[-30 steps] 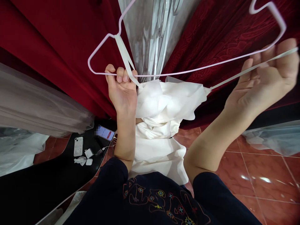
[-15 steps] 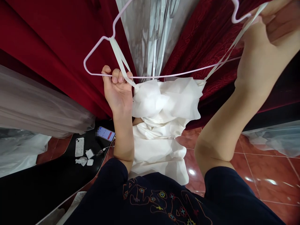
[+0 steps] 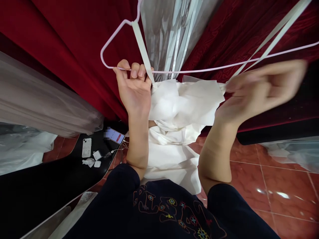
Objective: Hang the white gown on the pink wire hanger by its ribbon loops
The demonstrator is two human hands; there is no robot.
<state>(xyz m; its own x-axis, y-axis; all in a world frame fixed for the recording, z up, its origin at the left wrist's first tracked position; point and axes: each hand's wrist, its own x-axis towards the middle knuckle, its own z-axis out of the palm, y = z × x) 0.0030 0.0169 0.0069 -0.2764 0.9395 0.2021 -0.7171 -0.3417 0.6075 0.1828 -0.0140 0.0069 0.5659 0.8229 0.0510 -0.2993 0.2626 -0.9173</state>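
My left hand [image 3: 133,88] is closed on the bottom bar of a thin pale pink wire hanger [image 3: 189,70], palm towards me. A white garment [image 3: 184,106] hangs from the hanger in front of my chest, and its left strap [image 3: 142,46] runs up over the hanger's shoulder. My right hand [image 3: 259,89] is smeared by motion, just below the hanger's right side. It sits beside the garment's right strap [image 3: 271,33], which rises to the top right corner. Whether those fingers hold the strap is unclear.
Dark red dresses [image 3: 50,43] and a clear plastic garment cover [image 3: 171,30] hang close ahead. A grey tulle skirt [image 3: 37,109] bulges at the left. A phone [image 3: 116,135], another phone [image 3: 86,147] and chargers lie on a black surface [image 3: 50,179]. Red tiled floor [image 3: 274,179] lies at the right.
My right hand has dropped from the hanger's top right down to the garment's upper right edge, moving fast. The strap now stretches up over the hanger. My left hand keeps its grip.
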